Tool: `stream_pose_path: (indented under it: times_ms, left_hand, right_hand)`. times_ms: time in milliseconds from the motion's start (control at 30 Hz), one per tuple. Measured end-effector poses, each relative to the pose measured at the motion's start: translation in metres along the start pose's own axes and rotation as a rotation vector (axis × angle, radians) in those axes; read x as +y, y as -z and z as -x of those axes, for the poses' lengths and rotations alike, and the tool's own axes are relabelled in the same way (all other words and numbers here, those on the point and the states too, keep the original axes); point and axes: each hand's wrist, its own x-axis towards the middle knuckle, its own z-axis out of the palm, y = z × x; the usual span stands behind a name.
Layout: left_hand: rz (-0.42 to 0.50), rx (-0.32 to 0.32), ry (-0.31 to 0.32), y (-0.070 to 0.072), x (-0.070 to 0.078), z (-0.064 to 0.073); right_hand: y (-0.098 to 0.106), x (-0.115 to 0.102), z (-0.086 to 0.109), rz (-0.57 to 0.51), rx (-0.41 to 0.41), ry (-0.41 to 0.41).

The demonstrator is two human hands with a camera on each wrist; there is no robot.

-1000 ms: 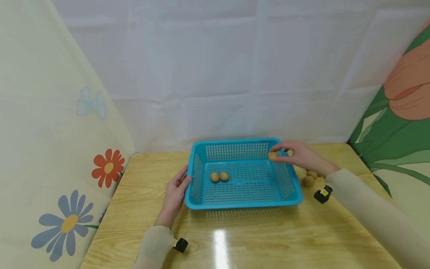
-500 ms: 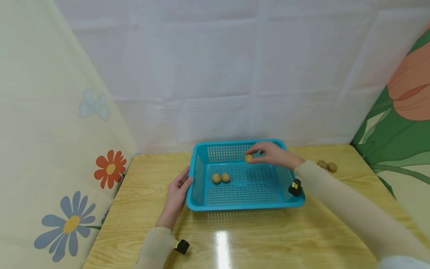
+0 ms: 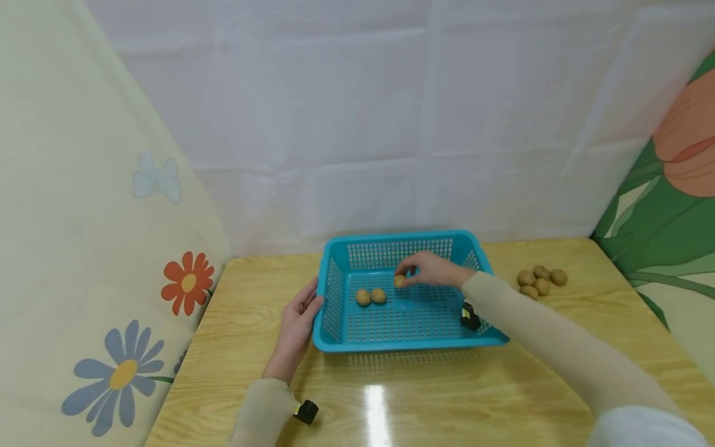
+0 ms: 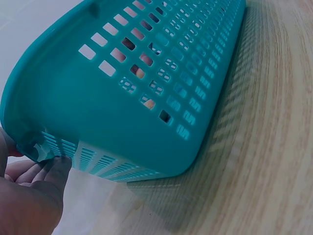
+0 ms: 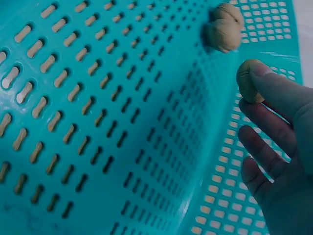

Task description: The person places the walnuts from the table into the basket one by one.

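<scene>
A blue plastic basket (image 3: 410, 343) with slotted walls stands on the wooden table. My left hand (image 3: 295, 326) grips its left end, thumb at the rim; in the left wrist view the fingers (image 4: 54, 171) curl against the outer wall. Inside the basket, my right hand (image 3: 432, 270) pinches a walnut (image 5: 248, 81) between thumb and fingertips, low over the slotted floor. Its other fingers are spread loosely. Two more walnuts (image 3: 370, 297) lie side by side on the basket floor, left of the held one.
Several walnuts (image 3: 542, 285) lie grouped on the table (image 3: 447, 397), right of the basket. A white cloth (image 3: 346, 124) hangs behind the table. Flower-printed panels (image 3: 128, 261) flank it. A black wrist camera (image 3: 470, 316) on the right arm overlaps the basket's right end.
My right hand has carried the walnut left from the basket's right rim and lowered it toward the floor beside the other two. My left hand keeps its hold on the basket.
</scene>
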Motion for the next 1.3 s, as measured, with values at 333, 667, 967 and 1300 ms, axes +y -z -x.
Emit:
stream_pose_path:
  times_ms: [333, 667, 967, 1300]
  left_hand:
    - [-0.002, -0.001, 0.023, -0.002, 0.002, 0.001]
    - [-0.013, 0.005, 0.018, -0.003, 0.003, 0.002]
    - [0.002, 0.014, 0.033, -0.001, 0.001, 0.000]
    - [-0.006, 0.008, 0.032, -0.002, 0.002, 0.001]
  right_hand:
    - [-0.022, 0.001, -0.019, 0.023, -0.061, -0.001]
    - [-0.021, -0.002, -0.016, -0.008, -0.059, -0.004]
    - [0.014, -0.009, 0.010, -0.082, -0.009, -0.029]
    - [0.060, -0.005, 0.064, -0.062, 0.162, -0.003]
